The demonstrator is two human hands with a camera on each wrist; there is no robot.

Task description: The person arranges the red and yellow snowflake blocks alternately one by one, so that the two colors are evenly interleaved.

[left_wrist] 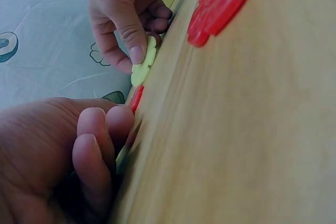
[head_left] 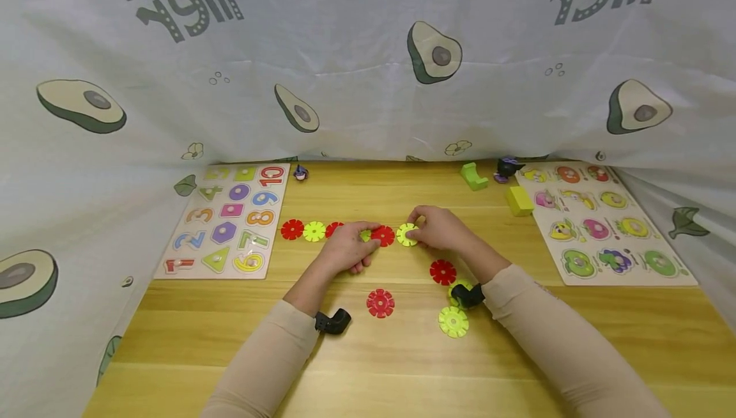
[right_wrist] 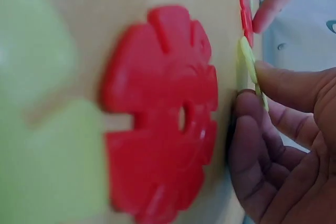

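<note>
My left hand (head_left: pixel 347 247) holds a red flower-shaped disc (head_left: pixel 383 236) by its edges between thumb and index finger, flat on the table. My right hand (head_left: pixel 439 231) pinches a yellow-green notched disc (head_left: pixel 406 235) just right of that red one. In the right wrist view this yellow-green disc (right_wrist: pixel 250 64) is tilted up off the wood, one edge close to the red disc (right_wrist: pixel 246 17). Leftward runs a row of alternating discs: a red disc (head_left: pixel 292 229), a yellow-green disc (head_left: pixel 314 231) and more, partly hidden behind my left hand.
Loose red discs (head_left: pixel 381 303) and yellow-green discs (head_left: pixel 453 322) lie nearer me, one under the right wrist camera. A number puzzle board (head_left: pixel 190 261) stands left, a fruit board (head_left: pixel 581 239) right. Green block (head_left: pixel 473 178), yellow block (head_left: pixel 520 202) and small figures (head_left: pixel 506 169) sit behind.
</note>
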